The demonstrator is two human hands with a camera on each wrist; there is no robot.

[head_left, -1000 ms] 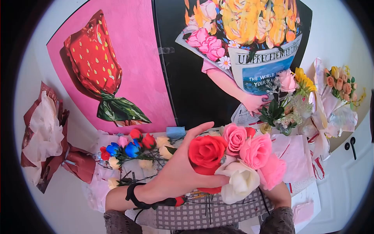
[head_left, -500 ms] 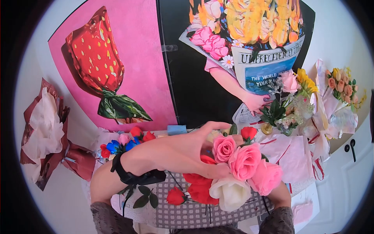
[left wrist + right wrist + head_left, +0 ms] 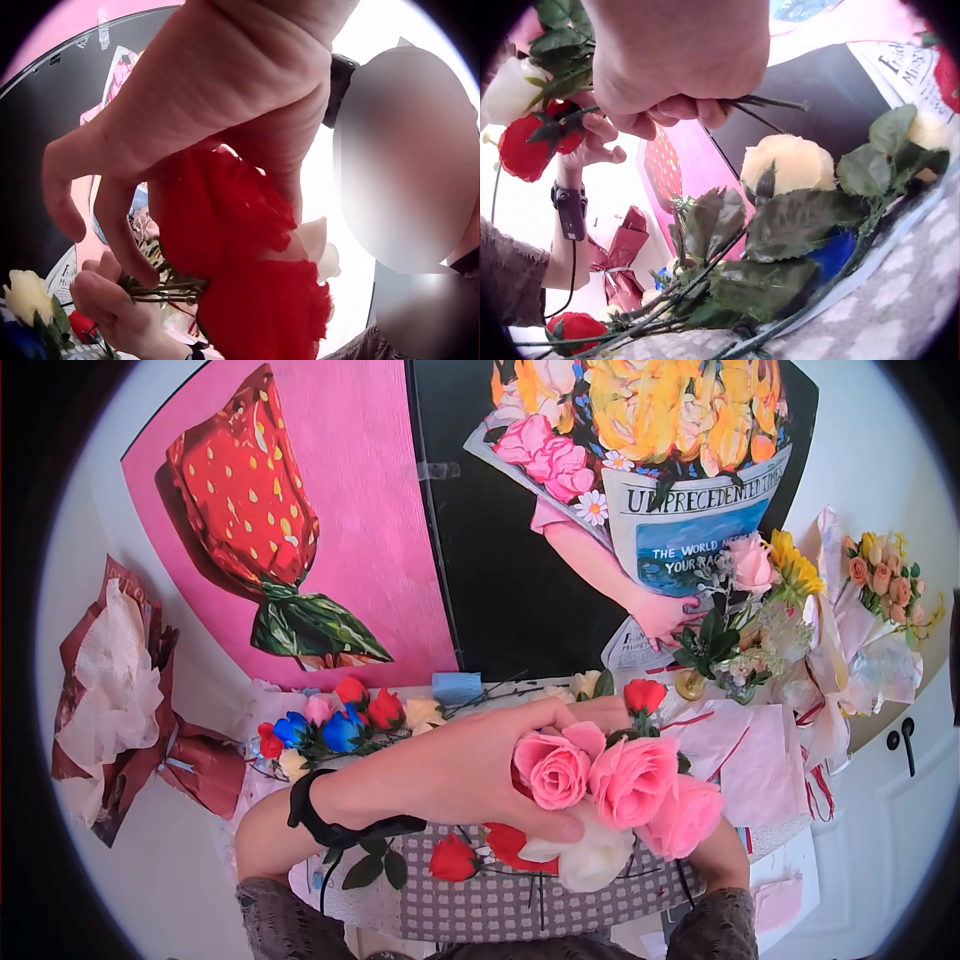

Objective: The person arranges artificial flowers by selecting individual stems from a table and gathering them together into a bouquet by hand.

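Observation:
A bunch of artificial roses is between my hands, over the grey checked mat (image 3: 450, 905). Pink roses (image 3: 632, 782) face up, with a white rose (image 3: 590, 858) below them. My left hand (image 3: 470, 770) curls around the blooms, its thumb on the white rose. Red roses (image 3: 262, 307) sit under that palm in the left wrist view. In the right wrist view my right hand (image 3: 682, 60) grips the stems (image 3: 761, 109) in a fist, their ends sticking out past the fingers.
Loose red, blue and cream roses (image 3: 340, 730) lie at the back left. A single red rose (image 3: 453, 858) lies in front. Wrapped bouquets stand left (image 3: 110, 700) and right (image 3: 885, 600). Pink wrapping paper (image 3: 760, 760) lies at right; painted panels (image 3: 350, 530) stand behind.
My left hand has moved across the top of the bunch and now covers the large red rose. The pink roses have shifted and turned slightly. The loose red rose in front now shows.

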